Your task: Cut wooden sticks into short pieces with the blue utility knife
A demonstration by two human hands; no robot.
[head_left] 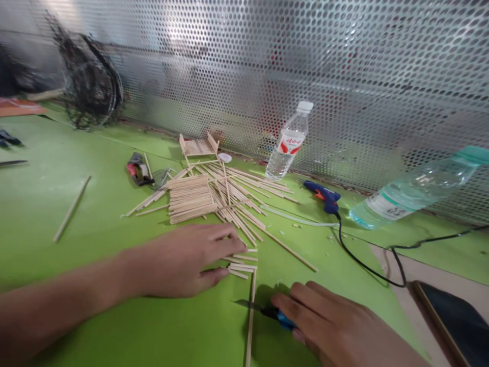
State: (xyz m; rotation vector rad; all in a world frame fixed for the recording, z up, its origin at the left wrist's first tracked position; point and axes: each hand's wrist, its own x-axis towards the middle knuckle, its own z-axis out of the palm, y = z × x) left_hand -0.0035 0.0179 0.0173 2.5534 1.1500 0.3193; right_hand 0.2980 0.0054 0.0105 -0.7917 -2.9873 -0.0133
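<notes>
My right hand (324, 318) grips a blue utility knife (284, 320). Its blade points left and lies across a long thin wooden stick (250, 326) that runs down towards me. Over a small group of short stick pieces (242, 267) rests my left hand (183, 260), thumb and fingers apart. Whether its fingertips press on any piece, I cannot tell. Just beyond that hand lies a flat panel of sticks set side by side (191, 199), on a loose pile of long sticks (244, 204).
Further back sit a small stick-built piece (199, 148) and a tape dispenser (139, 169). A water bottle (286, 145) stands by the perforated metal wall (229, 66). To the right are a blue glue gun (323, 195), a tilted green-capped bottle (416, 193) and a phone (454, 316).
</notes>
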